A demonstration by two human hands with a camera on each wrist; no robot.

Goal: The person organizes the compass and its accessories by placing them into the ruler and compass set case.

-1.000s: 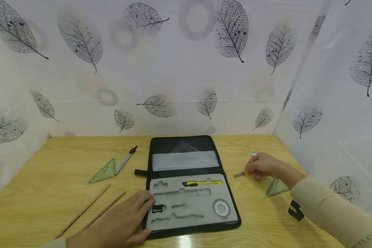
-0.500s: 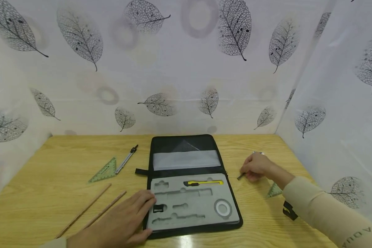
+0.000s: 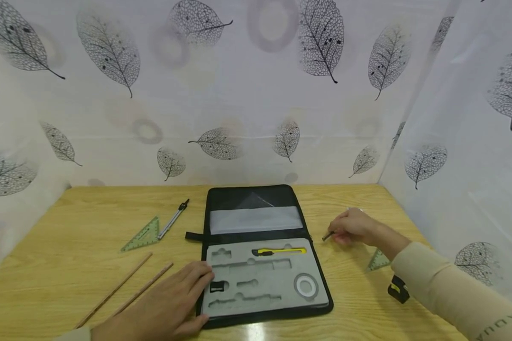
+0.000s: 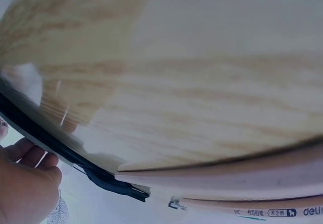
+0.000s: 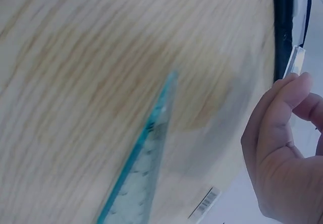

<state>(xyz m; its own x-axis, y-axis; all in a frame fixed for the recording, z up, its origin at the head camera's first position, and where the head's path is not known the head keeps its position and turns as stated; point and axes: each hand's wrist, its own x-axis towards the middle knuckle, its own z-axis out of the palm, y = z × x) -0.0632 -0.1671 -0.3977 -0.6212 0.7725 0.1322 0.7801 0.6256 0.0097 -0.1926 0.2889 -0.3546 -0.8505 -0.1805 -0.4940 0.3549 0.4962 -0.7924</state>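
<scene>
My right hand (image 3: 352,227) pinches a small, narrow case (image 3: 327,236) between thumb and fingertips, to the right of an open black zip case (image 3: 298,310). In the right wrist view the small case (image 5: 294,61) looks clear and flat, its lower part covered by the fingers. My left hand (image 3: 166,298) rests on the zip case's left edge with relaxed fingers. Set in the grey foam (image 3: 277,279) are a yellow utility knife (image 3: 279,251), a white tape roll (image 3: 306,286) and a black sharpener (image 3: 216,286); several other hollows hold nothing.
On the left lie a green set square (image 3: 142,237), a compass (image 3: 173,220) and two pencils (image 3: 115,290). Under the right forearm are another set square (image 3: 379,260) and a black-and-yellow object (image 3: 398,290). A white barcoded item (image 5: 206,204) lies behind the right hand.
The small case lay on the table beside my right hand; now the thumb and fingers hold it, and the hand has shifted slightly left. My left hand has stayed put.
</scene>
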